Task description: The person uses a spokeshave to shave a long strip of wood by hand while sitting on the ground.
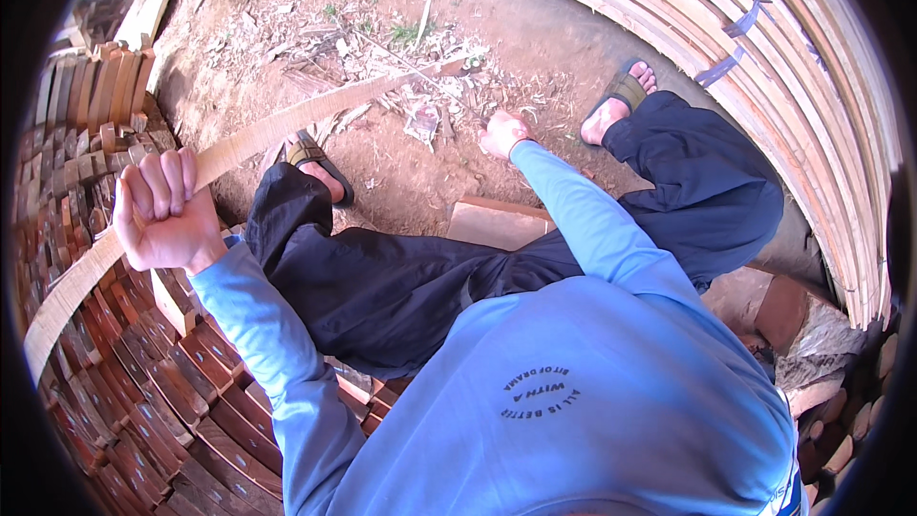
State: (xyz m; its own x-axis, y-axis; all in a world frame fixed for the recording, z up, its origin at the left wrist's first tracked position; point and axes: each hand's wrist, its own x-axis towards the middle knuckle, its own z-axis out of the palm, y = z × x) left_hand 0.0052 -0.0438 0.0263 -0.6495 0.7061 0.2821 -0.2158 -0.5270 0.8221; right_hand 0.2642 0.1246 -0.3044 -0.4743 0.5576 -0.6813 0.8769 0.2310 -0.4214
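- left hand (pixel 164 213) fisted tight around a long thin wooden strip (pixel 287 122), fingers wrapped over its top edge, thumb side down
- strip runs diagonally: lower end near the left rim of the view, through the left fist, then up and right across the dirt toward the right hand, far tip over the wood shavings
- right hand (pixel 503 133) stretched out ahead at the far end of a straight arm, low by the ground near the strip's far tip; looks closed, but too small to tell what it has hold of or whether it touches the strip
- both sleeves light blue, dark trousers (pixel 401 277), person seated with knees apart
- sandalled feet: one (pixel 320 164) just under the strip's middle, other (pixel 623 96) to the right of the right hand
- wood shavings and scraps (pixel 401 67) scattered on the bare dirt between the feet
- stacked reddish wood blocks (pixel 115 363) fill the left and lower left, under the left forearm
- bundle of long pale slats (pixel 812 86) curves along the right side, well apart from both hands
- flat board (pixel 497 222) on the ground below the right forearm
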